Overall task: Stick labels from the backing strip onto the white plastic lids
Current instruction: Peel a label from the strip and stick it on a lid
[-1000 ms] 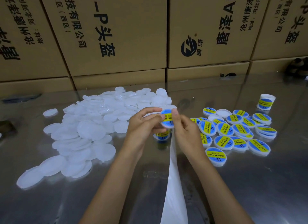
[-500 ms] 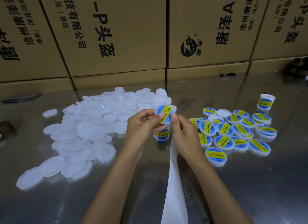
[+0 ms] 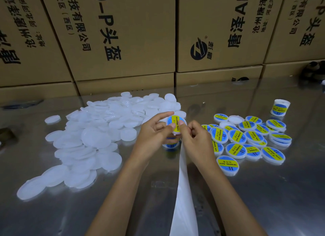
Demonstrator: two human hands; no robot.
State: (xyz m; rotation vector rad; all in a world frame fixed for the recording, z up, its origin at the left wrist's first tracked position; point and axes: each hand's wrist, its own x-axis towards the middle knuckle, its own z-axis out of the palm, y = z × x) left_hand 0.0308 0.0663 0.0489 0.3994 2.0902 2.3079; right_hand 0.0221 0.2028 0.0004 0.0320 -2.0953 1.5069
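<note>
Cardboard boxes (image 3: 123, 33) wall off back of steel tabletop (image 3: 263, 200). Bare lid pile (image 3: 98, 137) lies left of my hands, labelled lids (image 3: 246, 141) right. Backing strip (image 3: 182, 200) runs lengthwise toward me. Left hand (image 3: 153, 135) grips held lid (image 3: 175, 124) at centre; right hand (image 3: 195, 141), together with it, pinches label edge. Label: blue, yellow band.

Two bare forearms were seen, uncovered by any sleeve. The left hand (image 3: 154, 132) and right hand (image 3: 195, 139) were ungloved; the nails were kept short.
</note>
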